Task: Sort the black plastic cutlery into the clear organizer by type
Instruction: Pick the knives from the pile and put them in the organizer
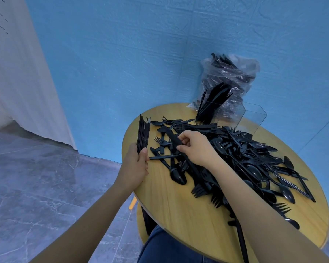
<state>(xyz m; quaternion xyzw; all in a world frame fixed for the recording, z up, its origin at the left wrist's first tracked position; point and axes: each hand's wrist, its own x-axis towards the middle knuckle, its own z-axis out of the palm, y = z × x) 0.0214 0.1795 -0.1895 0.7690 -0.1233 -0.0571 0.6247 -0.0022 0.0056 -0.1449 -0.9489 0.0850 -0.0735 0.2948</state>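
Note:
A big heap of black plastic cutlery [243, 156], forks, spoons and knives mixed, covers the round wooden table [179, 211]. My left hand [136, 164] grips an upright bundle of black forks [143, 131] at the table's left edge. My right hand [196, 147] pinches a stack of black cutlery handles [174, 138] lying on the heap; its far end points up-left. The clear organizer [253, 118] stands at the table's far side, with black knives and forks [211, 105] upright in its left compartment. Its right compartment looks bare.
A clear plastic bag of more black cutlery [230, 76] leans against the blue wall behind the organizer. My knee in blue jeans [165, 245] is under the table's near edge. Grey tiled floor lies to the left.

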